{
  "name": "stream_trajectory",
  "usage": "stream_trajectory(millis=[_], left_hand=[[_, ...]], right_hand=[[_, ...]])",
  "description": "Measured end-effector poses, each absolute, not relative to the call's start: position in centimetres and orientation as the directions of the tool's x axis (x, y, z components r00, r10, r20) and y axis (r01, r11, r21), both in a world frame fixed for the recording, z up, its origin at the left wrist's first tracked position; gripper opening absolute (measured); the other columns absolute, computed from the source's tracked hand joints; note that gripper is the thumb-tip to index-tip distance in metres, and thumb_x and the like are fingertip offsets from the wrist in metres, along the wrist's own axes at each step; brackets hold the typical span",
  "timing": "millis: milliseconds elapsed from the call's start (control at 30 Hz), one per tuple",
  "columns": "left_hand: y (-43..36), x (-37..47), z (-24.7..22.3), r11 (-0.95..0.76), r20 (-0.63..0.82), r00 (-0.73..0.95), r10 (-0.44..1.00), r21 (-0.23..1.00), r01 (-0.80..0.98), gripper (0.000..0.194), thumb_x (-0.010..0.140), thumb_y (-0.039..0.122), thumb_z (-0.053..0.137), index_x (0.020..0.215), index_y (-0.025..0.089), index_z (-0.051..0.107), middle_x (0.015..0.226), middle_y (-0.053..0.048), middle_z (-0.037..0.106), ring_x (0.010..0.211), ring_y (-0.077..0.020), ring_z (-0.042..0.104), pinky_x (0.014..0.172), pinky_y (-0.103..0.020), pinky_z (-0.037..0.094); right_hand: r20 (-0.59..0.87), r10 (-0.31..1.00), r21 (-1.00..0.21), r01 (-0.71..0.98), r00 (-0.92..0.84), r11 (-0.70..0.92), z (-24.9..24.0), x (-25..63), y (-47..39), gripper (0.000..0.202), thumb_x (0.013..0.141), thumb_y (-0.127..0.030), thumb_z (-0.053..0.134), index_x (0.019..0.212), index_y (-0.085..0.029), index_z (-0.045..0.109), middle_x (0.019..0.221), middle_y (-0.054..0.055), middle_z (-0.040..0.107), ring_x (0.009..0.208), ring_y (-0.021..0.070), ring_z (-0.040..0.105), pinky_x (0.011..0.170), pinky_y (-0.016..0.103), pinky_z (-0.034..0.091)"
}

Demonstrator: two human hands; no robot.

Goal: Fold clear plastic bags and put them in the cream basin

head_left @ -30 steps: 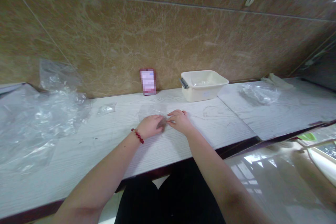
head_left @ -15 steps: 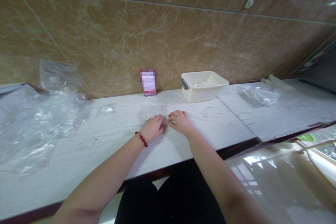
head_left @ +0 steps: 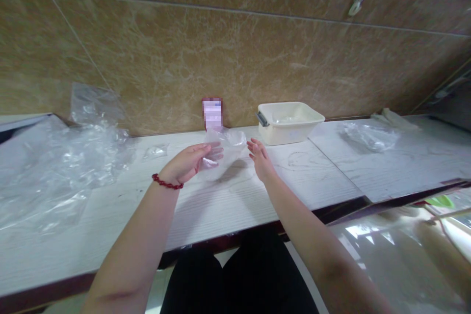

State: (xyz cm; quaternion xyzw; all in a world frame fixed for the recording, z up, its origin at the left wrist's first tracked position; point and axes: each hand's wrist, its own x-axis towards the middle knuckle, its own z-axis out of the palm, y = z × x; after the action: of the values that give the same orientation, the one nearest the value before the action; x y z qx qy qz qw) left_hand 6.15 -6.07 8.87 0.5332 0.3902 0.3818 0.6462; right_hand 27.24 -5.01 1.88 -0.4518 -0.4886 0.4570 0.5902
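Over white counter [head_left: 228, 208], left grip [head_left: 188, 161] together on clear bag [head_left: 232, 141], right grip [head_left: 261, 160] apart

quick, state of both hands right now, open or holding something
Left hand: holding the clear plastic bag, its fingers showing through it.
Right hand: open beside the bag, nothing visible in it.

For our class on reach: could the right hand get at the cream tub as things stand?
Probably yes: the right hand looks empty, and the cream tub stands just beyond it, with nothing visible blocking the way.
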Motion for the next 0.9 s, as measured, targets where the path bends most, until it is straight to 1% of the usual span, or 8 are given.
stream_trajectory(millis=[67,133,267,367,433,633,800,900], left_hand=[[-6.1,5.3,9.3,0.257,-0.128,0.420,0.898,0.929,-0.265,0.026,0.077,0.017,0.046,0.100,0.014,0.057,0.098,-0.010,0.061,0.089,-0.0197,0.058,0.075,-0.037,0.047],[-5.7,4.6,8.5,0.299,-0.153,0.396,0.905,0.892,-0.340,0.021,0.077,0.013,0.045,0.094,0.012,0.058,0.091,-0.009,0.063,0.081,-0.0170,0.060,0.071,-0.031,0.050],[-4.4,4.0,5.5,0.367,-0.272,0.289,0.918,0.859,-0.356,0.017,0.079,0.012,0.042,0.079,0.011,0.059,0.075,-0.007,0.065,0.067,-0.0138,0.062,0.062,-0.024,0.051],[-3.6,4.1,3.8,0.410,-0.324,0.271,0.907,0.830,-0.379,0.017,0.080,0.013,0.040,0.082,0.011,0.058,0.078,-0.007,0.065,0.072,-0.0155,0.062,0.067,-0.029,0.052],[-3.3,4.3,3.0,0.405,-0.312,0.281,0.908,0.826,-0.392,0.016,0.080,0.013,0.041,0.084,0.011,0.057,0.079,-0.008,0.065,0.074,-0.0164,0.062,0.068,-0.031,0.051],[-2.3,4.7,1.1,0.391,-0.276,0.334,0.901,0.849,-0.356,0.010,0.079,0.017,0.047,0.083,0.011,0.054,0.080,-0.009,0.065,0.073,-0.0163,0.062,0.067,-0.029,0.051],[-1.8,4.4,0.6,0.378,-0.249,0.380,0.891,0.869,-0.318,0.014,0.077,0.020,0.051,0.087,0.012,0.056,0.085,-0.009,0.065,0.077,-0.0159,0.061,0.071,-0.029,0.049],[-1.9,4.2,0.7,0.374,-0.260,0.373,0.891,0.885,-0.278,0.018,0.073,0.014,0.056,0.090,0.012,0.057,0.087,-0.008,0.065,0.077,-0.0142,0.061,0.069,-0.024,0.049]], right_hand=[[-0.055,0.989,-0.956,-0.278,-0.139,-0.092,2.9,26.9,-4.2,0.057,0.077,-0.061,0.022,0.108,-0.020,0.044,0.108,0.009,0.053,0.099,0.0185,0.051,0.082,0.037,0.039],[-0.144,0.902,-0.905,-0.314,-0.408,-0.287,3.9,26.6,-3.5,0.065,0.076,-0.065,0.014,0.102,-0.017,0.050,0.097,0.010,0.058,0.089,0.0196,0.055,0.077,0.039,0.042],[-0.173,0.745,-0.896,-0.211,-0.644,-0.390,4.0,25.8,-2.2,0.049,0.076,-0.056,0.036,0.096,-0.016,0.054,0.087,0.008,0.062,0.079,0.0171,0.059,0.072,0.034,0.046],[-0.234,0.730,-0.924,-0.086,-0.643,-0.372,2.5,25.4,-1.4,0.031,0.070,-0.035,0.059,0.094,-0.016,0.056,0.087,0.007,0.062,0.073,0.0136,0.060,0.064,0.026,0.048],[-0.269,0.761,-0.936,-0.024,-0.590,-0.350,1.4,25.2,-1.0,0.028,0.066,-0.026,0.064,0.090,-0.014,0.058,0.085,0.006,0.063,0.067,0.0116,0.059,0.057,0.022,0.048],[-0.307,0.833,-0.925,-0.063,-0.460,-0.375,0.8,24.9,-0.7,0.018,0.073,-0.025,0.056,0.087,-0.014,0.058,0.063,0.001,0.061,0.051,0.0061,0.054,0.046,0.016,0.044],[-0.327,0.862,-0.922,-0.072,-0.387,-0.382,1.0,24.5,-0.5,0.011,0.076,-0.023,0.051,0.085,-0.015,0.054,0.069,0.003,0.063,0.051,0.0077,0.055,0.041,0.015,0.039],[-0.292,0.877,-0.935,-0.077,-0.383,-0.345,0.9,24.6,-0.5,0.015,0.076,-0.021,0.050,0.091,-0.017,0.053,0.067,0.001,0.063,0.048,0.0069,0.053,0.037,0.014,0.035]])
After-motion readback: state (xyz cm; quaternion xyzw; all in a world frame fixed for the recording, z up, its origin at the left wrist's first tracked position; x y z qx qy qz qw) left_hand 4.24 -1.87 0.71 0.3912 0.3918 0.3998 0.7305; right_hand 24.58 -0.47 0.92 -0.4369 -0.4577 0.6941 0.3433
